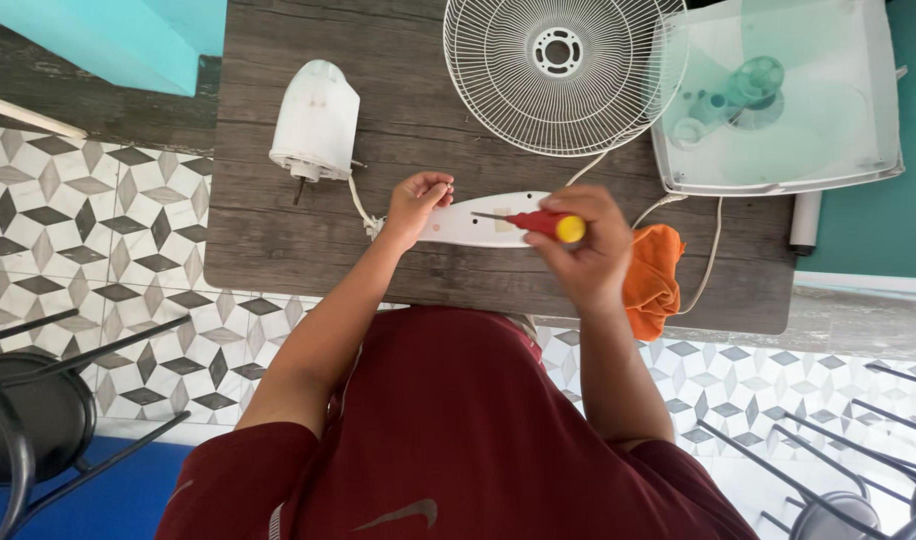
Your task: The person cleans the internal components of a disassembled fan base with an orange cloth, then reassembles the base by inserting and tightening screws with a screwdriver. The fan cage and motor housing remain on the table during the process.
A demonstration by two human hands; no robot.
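Right hand (588, 250) has a closed grip on the red-and-yellow screwdriver (538, 223), tip on the white fan panel (478, 222). Left hand (415, 203) pinches the panel's end on the counter (278, 240).

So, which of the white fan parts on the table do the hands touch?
The flat white panel at the table's near edge: the left hand holds its end and the right hand puts a screwdriver to it. The motor housing and grille lie untouched.

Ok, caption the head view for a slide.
Right hand drives red-handled screwdriver into white plastic panel steadied by left hand.
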